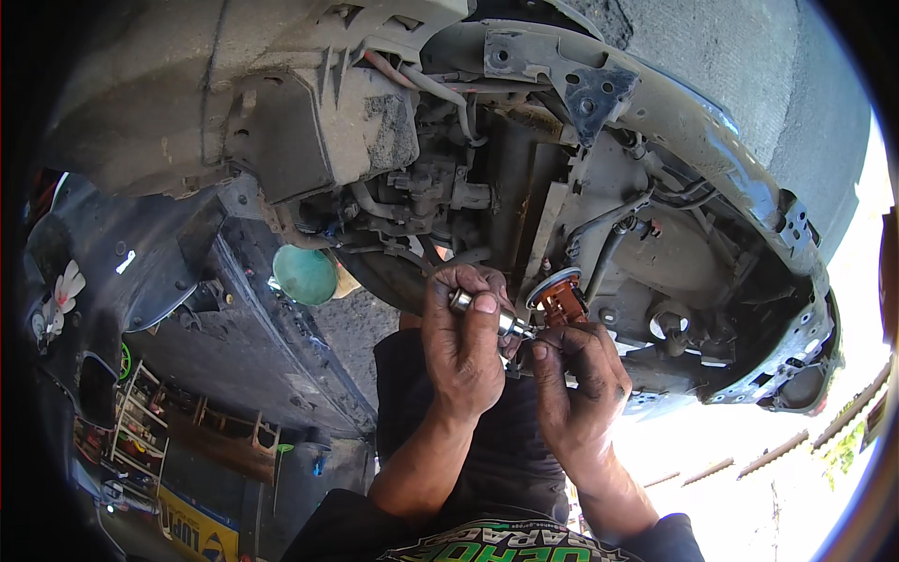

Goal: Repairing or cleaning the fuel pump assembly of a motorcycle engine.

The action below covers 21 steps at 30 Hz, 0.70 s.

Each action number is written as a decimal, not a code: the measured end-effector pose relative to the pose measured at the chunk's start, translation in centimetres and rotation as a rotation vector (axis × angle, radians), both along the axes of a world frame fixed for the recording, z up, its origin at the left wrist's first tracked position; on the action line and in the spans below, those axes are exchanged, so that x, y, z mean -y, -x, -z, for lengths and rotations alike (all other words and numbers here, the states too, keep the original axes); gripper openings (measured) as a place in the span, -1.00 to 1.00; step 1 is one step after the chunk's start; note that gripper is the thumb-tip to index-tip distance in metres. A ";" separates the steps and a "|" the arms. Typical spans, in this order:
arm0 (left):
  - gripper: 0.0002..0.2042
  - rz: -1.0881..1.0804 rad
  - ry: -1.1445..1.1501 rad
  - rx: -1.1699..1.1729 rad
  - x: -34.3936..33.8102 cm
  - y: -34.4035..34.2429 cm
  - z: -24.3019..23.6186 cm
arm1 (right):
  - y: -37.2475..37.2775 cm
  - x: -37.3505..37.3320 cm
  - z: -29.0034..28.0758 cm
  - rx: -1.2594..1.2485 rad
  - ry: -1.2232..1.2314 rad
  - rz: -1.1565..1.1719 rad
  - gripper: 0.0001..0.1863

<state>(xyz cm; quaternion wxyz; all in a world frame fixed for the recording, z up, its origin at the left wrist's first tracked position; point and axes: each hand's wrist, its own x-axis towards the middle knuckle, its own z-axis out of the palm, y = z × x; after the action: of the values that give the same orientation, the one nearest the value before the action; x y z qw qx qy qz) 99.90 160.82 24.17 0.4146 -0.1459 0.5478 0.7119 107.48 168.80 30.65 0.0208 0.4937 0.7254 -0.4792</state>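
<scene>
My left hand (464,342) is closed around a shiny metal cylinder (508,323), whose rounded end shows between thumb and fingers. Its narrow tip points at the fingertips of my right hand (582,375). Those fingers are bent and pressed together, and a reddish-brown part with a round grey rim (562,298) stands up from them. Where the two pieces come close, my fingertips hide whether they touch. Both hands are in front of my body, beside the exposed front of a car (534,187).
Metal brackets (588,98), hoses (440,94) and a curved bumper beam (716,155) surround the car's open front. A green bowl (305,274) is left of my hands. A white fan (66,290), a ladder-like rack (140,421) and a yellow sign (197,529) lie farther left.
</scene>
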 end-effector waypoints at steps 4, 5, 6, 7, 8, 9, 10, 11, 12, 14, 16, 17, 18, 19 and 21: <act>-0.87 0.003 -0.024 0.022 -0.2 0.1 -0.3 | 0.1 -0.1 0.0 -0.018 -0.013 -0.021 -0.91; -0.86 0.007 -0.017 0.018 -0.2 0.1 -0.3 | 0.1 -0.1 0.0 -0.018 -0.012 -0.022 -0.91; -0.86 0.006 -0.017 0.018 -0.2 0.1 -0.3 | 0.1 0.0 0.0 -0.016 -0.007 -0.007 -0.91; -0.86 0.019 -0.025 0.017 -0.2 0.1 -0.3 | 0.1 0.0 0.0 -0.015 -0.002 0.007 -0.91; -0.86 0.031 -0.034 0.015 -0.1 0.1 -0.2 | 0.2 0.0 0.0 -0.015 -0.001 0.007 -0.91; -0.86 0.031 -0.033 0.014 0.0 0.0 -0.1 | 0.3 0.0 -0.1 -0.006 0.000 0.006 -0.90; -0.86 0.043 -0.022 -0.015 0.2 0.0 0.1 | 0.4 -0.1 -0.2 0.003 0.001 0.005 -0.90; -0.86 0.055 -0.013 -0.043 0.2 -0.1 0.3 | 0.4 0.0 -0.1 0.004 0.001 0.006 -0.90; -0.86 0.056 -0.013 -0.043 0.1 -0.1 0.2 | 0.3 0.1 0.0 -0.003 -0.013 0.005 -0.90; -0.86 0.068 -0.010 -0.062 -0.2 0.0 -0.1 | 0.3 0.0 0.1 -0.011 -0.026 0.005 -0.90; -0.86 0.068 -0.009 -0.055 -0.4 -0.1 -0.4 | 0.5 -0.1 0.1 -0.026 -0.087 -0.030 -0.89; -0.86 0.069 -0.007 -0.047 -0.4 -0.2 -0.5 | 0.4 -0.1 0.2 -0.027 -0.088 -0.029 -0.89; -0.86 0.070 -0.007 -0.047 -0.4 -0.4 -0.5 | 0.2 0.0 0.3 -0.046 -0.104 -0.042 -0.85; -0.87 0.076 -0.007 -0.075 -0.5 -0.5 -0.5 | 0.1 0.0 0.4 -0.066 -0.121 -0.054 -0.80; -0.88 0.081 -0.005 -0.102 -0.4 -0.9 -0.3 | -0.2 0.0 0.5 -0.062 -0.116 -0.057 -0.80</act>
<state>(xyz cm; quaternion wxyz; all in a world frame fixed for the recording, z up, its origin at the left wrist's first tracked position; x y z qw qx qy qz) 100.76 161.20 24.47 0.4149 -0.0860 0.5718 0.7025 107.66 168.76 30.17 -0.0170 0.4581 0.7660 -0.4505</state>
